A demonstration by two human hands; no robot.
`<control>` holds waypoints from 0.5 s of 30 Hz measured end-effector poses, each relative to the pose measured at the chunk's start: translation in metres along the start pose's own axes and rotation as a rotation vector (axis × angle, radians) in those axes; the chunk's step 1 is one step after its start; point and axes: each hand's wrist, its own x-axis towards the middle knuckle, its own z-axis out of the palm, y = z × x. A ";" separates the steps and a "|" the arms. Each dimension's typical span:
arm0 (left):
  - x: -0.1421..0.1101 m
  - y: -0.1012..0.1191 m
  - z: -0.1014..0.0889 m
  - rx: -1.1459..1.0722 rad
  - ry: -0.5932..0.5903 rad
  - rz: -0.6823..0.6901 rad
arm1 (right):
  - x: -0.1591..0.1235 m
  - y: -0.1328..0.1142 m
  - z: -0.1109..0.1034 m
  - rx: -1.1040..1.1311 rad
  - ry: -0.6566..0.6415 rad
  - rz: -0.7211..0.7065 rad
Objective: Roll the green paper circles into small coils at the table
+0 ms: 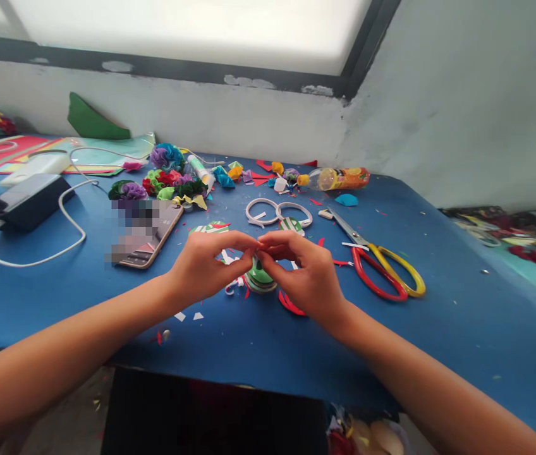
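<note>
Green round piece point(260, 275), stripe-edged, below arched fingers point(236, 240).

On the flat blue tabletop point(230, 360), a thin rectangular smartphone point(164, 230) is placed. To its left, a black box-shaped device point(35, 205) is set; behind it, multicoloured ruffled flowers point(166, 180) are clustered. To its right, a green rounded piece point(259, 275), two slim white rings point(278, 213) and red-and-yellow-handled metal scissors point(357, 237) are laid.
</note>
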 end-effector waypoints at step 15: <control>0.005 0.003 0.001 -0.463 -0.018 -0.352 | 0.003 0.000 -0.001 0.140 -0.025 0.081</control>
